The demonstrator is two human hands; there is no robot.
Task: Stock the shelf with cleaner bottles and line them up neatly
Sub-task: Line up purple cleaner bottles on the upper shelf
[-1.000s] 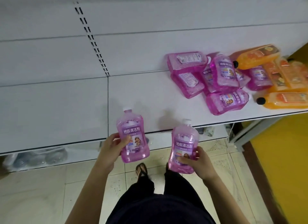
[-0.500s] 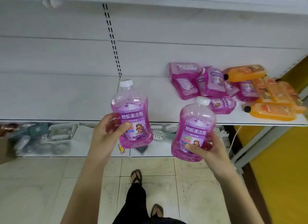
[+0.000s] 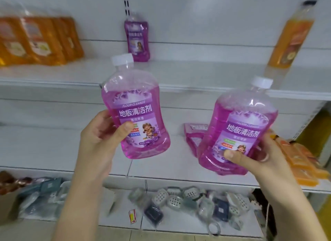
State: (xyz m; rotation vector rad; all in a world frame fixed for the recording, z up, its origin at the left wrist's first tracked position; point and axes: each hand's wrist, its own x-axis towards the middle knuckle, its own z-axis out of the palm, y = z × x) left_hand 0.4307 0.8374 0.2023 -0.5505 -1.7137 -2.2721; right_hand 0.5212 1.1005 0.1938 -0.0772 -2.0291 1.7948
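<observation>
My left hand grips a pink floor cleaner bottle with a white cap, held upright in front of the white upper shelf. My right hand grips a second pink bottle, tilted slightly right. One purple bottle stands upright at the back of the upper shelf. Several orange bottles stand in a row at its left, and one orange bottle stands at its right. On the middle shelf, pink bottles and orange bottles lie flat behind my right hand.
The bottom shelf holds several wrapped soap dishes and packets. A slotted upright runs up the white back panel. A yellow wall shows at the right edge.
Both hands have lifted their bottles from knee height up to the level of the upper shelf. My view has tilted up, so the upper shelf with its standing bottles now shows.
</observation>
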